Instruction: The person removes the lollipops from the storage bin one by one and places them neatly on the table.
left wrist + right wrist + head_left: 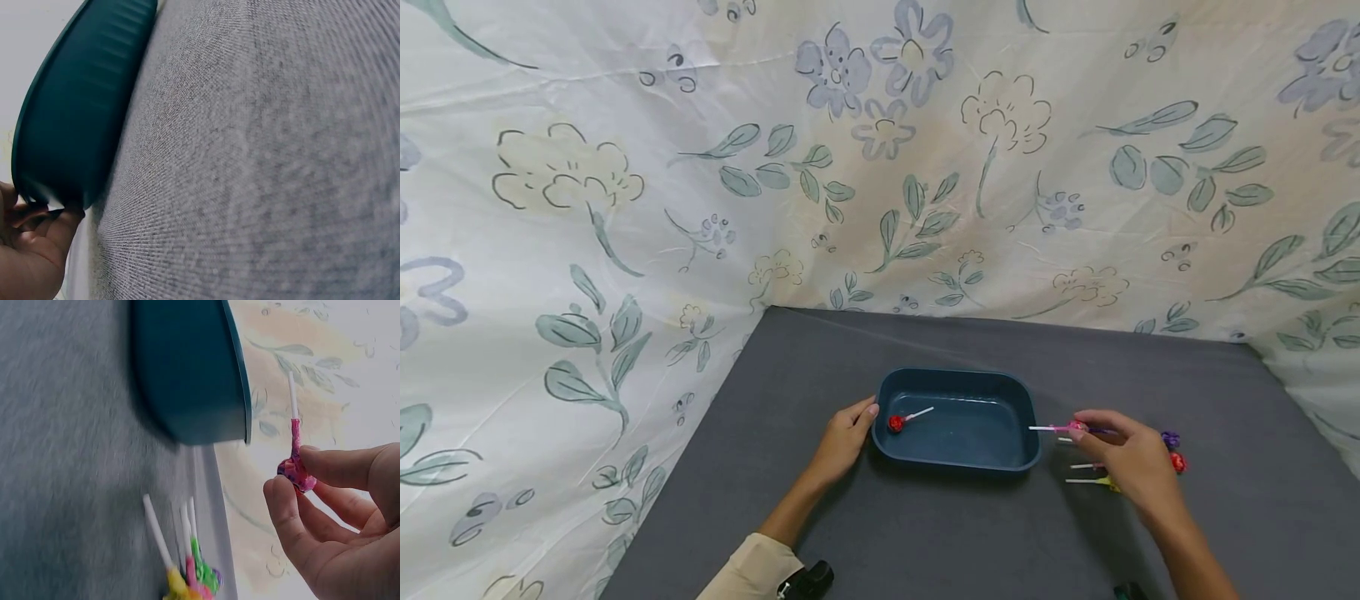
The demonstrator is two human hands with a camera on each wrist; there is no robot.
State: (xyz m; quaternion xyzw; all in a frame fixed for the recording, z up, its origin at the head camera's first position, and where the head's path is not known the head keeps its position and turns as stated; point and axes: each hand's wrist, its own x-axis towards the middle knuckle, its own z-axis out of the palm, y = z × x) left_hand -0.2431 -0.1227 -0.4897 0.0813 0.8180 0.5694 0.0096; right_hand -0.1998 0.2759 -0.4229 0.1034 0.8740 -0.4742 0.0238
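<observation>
A dark blue plastic basin (958, 462) sits on the grey cloth, with a red-wrapped lollipop (896, 423) lying inside at its left end. My left hand (841, 442) holds the basin's left end, thumb at the rim and fingers against the outer wall. Between thumb and fingertips my right hand (1131, 458) pinches a pink-wrapped lollipop (295, 472) by its candy head. Its white stick points left, overlapping the basin's right rim in the head view. Below this hand lie more lollipops: a yellow one (177, 582), a red one (1178, 462), a purple one (1170, 439) and a green one (203, 569), partly hidden by the hand.
Grey cloth (940, 542) covers the table. Floral fabric (880, 200) hangs along the back and both sides. A black wrist device (807, 581) shows at the left sleeve (756, 567).
</observation>
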